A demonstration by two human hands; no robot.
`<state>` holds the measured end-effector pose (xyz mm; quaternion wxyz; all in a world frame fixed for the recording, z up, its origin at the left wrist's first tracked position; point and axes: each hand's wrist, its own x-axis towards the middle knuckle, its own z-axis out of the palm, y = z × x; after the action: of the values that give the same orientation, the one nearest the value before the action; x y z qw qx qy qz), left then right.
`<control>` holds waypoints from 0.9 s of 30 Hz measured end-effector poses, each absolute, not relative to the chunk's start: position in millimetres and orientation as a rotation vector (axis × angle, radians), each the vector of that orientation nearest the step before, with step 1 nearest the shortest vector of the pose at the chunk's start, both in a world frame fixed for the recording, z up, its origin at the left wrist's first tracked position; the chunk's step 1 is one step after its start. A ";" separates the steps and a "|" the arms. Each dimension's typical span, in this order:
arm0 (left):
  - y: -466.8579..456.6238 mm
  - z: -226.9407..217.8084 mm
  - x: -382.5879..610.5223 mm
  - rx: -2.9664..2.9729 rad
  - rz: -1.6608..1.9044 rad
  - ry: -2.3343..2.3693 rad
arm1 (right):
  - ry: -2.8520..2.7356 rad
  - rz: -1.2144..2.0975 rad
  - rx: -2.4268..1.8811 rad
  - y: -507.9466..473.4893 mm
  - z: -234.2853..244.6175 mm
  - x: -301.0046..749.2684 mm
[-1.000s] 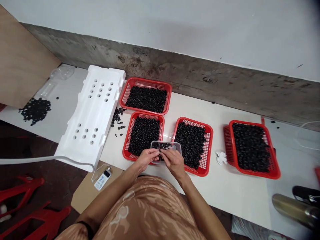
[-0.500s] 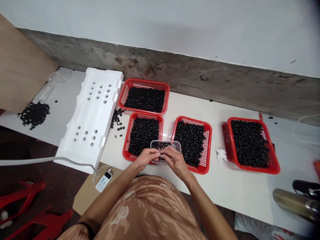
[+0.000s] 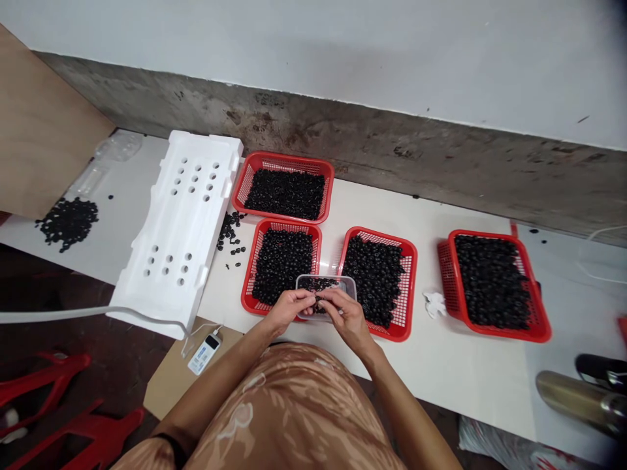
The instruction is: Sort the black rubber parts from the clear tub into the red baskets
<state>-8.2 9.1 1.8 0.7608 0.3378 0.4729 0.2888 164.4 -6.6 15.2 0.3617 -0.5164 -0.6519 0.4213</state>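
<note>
above clear plastic tub resting on red basket: left hand and right hand, fingers pinched closed together on small black ring.

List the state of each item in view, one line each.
left hand: fingers curled, at the tub's near edge
right hand: fingers curled, at the tub's near edge
clear plastic tub: partly filled with black rings, overlapping two baskets
red mesh baskets: four, each filled with black rings
white foam tray: lying on the table, rows of holes
loose black rings: heaped on the table
</note>
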 end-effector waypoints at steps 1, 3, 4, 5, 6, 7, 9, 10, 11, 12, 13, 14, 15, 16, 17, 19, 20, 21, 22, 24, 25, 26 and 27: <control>9.5 2.3 -8.1 0.731 0.628 1.029 | -1.700 1.072 -1.317 -6.5 14.9 164.7; 10.3 2.8 -8.1 0.725 0.626 1.028 | -1.731 1.039 -1.302 -6.2 14.9 165.5; 10.6 2.8 -8.2 0.723 0.624 1.026 | -1.747 1.019 -1.301 -6.1 15.0 166.0; 10.9 2.6 -8.3 0.722 0.621 1.022 | -1.767 1.001 -1.302 -6.0 15.1 166.4; 11.1 2.3 -8.5 0.722 0.618 1.017 | -1.789 0.984 -1.304 -6.0 15.1 166.7; 11.3 2.0 -8.6 0.722 0.616 1.012 | -1.814 0.972 -1.309 -6.1 15.0 166.9; 11.7 1.8 -8.6 0.726 0.611 1.010 | -1.854 0.956 -1.337 -6.3 14.5 166.9; 11.9 1.9 -8.3 0.728 0.612 1.016 | -1.865 0.952 -1.359 -6.4 14.0 166.6; 12.2 2.3 -8.0 0.728 0.616 1.029 | -1.869 0.946 -1.382 -6.5 13.5 166.1; 12.3 2.7 -7.6 0.726 0.621 1.045 | -1.867 0.936 -1.401 -6.6 13.0 165.5; 12.5 3.3 -7.2 0.723 0.627 1.061 | -1.864 0.922 -1.416 -6.6 12.5 164.9; 12.6 3.7 -6.9 0.721 0.632 1.073 | -1.861 0.902 -1.425 -6.6 12.2 164.3; 12.7 4.2 -6.7 0.722 0.636 1.078 | -1.868 0.877 -1.430 -6.5 12.0 163.8; 12.8 4.6 -6.6 0.727 0.638 1.076 | -1.884 0.847 -1.434 -6.2 12.1 163.6; 13.0 5.0 -6.6 0.731 0.639 1.069 | -1.913 0.817 -1.435 -5.9 12.5 163.6; 13.5 5.7 -6.9 0.733 0.645 1.057 | -1.986 0.763 -1.428 -5.1 14.2 164.2; 13.9 6.1 -7.2 0.731 0.645 1.053 | -2.015 0.745 -1.421 -4.7 15.3 164.6; 14.2 6.4 -7.4 0.731 0.642 1.051 | -2.032 0.741 -1.416 -4.3 16.4 165.1; 14.5 6.7 -7.8 0.733 0.640 1.051 | -2.029 0.749 -1.414 -4.1 17.7 165.4; 14.6 6.7 -8.9 0.734 0.647 1.045 | -1.975 0.795 -1.425 -4.0 20.0 165.7; 14.5 6.5 -9.6 0.734 0.658 1.040 | -1.934 0.827 -1.435 -4.1 21.1 165.6; 14.3 6.2 -10.5 0.733 0.671 1.033 | -1.894 0.858 -1.445 -4.3 22.2 165.4; 14.1 5.7 -11.3 0.731 0.682 1.023 | -1.857 0.882 -1.452 -4.4 23.3 165.2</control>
<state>-11.3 14.1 5.7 0.7550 0.3351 0.4689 0.3128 165.2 -4.4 23.3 0.3071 -0.5491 -0.7021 0.3336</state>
